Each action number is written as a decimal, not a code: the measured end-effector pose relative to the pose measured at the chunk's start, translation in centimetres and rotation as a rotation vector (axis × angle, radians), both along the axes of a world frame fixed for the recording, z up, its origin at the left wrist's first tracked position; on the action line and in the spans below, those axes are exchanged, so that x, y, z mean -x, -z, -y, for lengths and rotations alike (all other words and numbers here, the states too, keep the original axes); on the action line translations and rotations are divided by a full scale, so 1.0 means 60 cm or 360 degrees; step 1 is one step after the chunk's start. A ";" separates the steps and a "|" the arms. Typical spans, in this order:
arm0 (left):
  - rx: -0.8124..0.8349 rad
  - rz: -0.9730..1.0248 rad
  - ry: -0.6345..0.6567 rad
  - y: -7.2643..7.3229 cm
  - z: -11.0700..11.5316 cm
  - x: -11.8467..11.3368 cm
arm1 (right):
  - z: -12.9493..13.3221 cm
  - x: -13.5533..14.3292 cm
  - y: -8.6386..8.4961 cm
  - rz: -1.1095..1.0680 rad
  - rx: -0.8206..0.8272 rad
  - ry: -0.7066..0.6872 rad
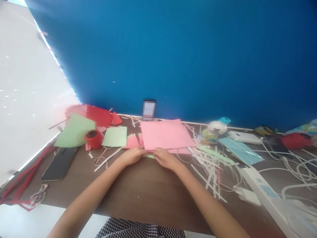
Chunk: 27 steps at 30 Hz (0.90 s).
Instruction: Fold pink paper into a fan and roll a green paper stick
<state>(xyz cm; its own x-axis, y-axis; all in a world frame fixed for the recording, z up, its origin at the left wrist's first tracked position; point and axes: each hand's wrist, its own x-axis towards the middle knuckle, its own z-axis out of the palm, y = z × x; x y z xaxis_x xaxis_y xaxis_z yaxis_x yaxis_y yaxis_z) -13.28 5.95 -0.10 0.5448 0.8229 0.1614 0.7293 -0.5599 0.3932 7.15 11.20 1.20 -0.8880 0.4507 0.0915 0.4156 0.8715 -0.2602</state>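
Observation:
My left hand (134, 155) and my right hand (166, 158) are close together over the table, both with fingers curled in. Between them shows a narrow light green folded paper strip (150, 156), its ends covered by my fingers. Just behind the hands lies a pink paper sheet (167, 134), with more pink paper under its front edge. Beside its left edge, a pink pleated paper fan (134, 140) is partly spread. A square light green paper (115, 136) rests farther left.
On the left are a red spool (94, 138), green paper (75, 131) and a dark phone (59, 164). Another phone (149, 109) leans on the blue wall. To the right are white paper scraps (210, 172), a bottle (216, 127), a power strip (264, 188) and tangled cables.

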 end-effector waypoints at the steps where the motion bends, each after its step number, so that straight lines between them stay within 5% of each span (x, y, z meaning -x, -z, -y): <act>1: 0.0011 0.0000 0.0010 0.000 0.000 0.000 | 0.000 0.000 0.001 -0.0003 0.0007 0.0008; 14: -0.0369 -0.0366 0.0224 0.005 0.017 -0.003 | 0.013 -0.002 0.031 0.0001 -0.0547 -0.0199; 19: -0.0380 -0.0594 0.0079 0.017 0.038 -0.025 | 0.028 -0.008 0.050 0.0090 -0.0775 -0.0199; 27: -0.0223 -0.0773 -0.0178 0.003 0.072 -0.084 | 0.051 -0.021 0.056 -0.0108 -0.0547 0.0100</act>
